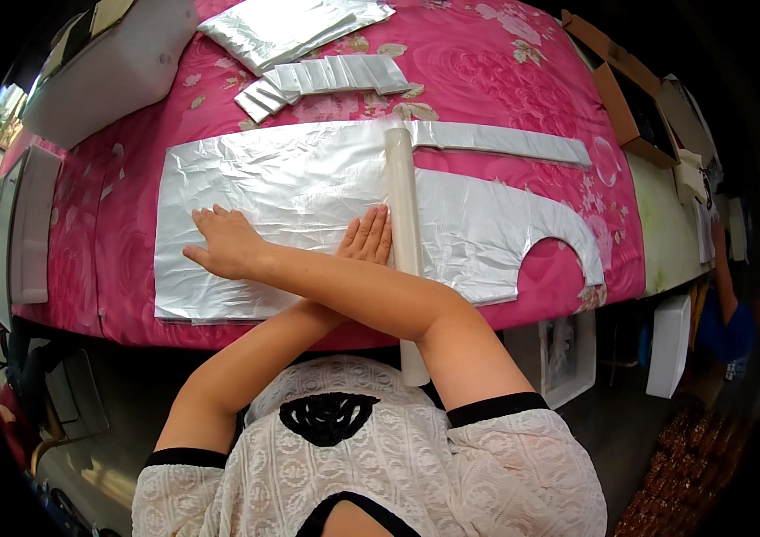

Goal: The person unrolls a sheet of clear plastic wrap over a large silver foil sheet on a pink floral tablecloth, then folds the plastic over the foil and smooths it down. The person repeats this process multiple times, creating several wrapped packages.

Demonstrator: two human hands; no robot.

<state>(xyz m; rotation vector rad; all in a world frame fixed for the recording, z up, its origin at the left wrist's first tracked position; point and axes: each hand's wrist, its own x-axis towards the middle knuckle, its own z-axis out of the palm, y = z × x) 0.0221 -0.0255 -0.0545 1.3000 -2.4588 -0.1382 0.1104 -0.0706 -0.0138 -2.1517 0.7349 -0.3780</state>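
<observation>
Forearms crossed, hands flat on silver sheet [308, 188]

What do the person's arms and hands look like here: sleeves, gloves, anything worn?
Both hands are bare: left hand, right hand. No gloves; no rings or watch visible. Forearms bare. Short white lace sleeves with black trim bands at the upper arms.

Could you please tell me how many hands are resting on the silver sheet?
2: the right hand lies flat on the silver sheet toward its left, arm crossed over; the left hand lies flat beside the white tube.
</observation>
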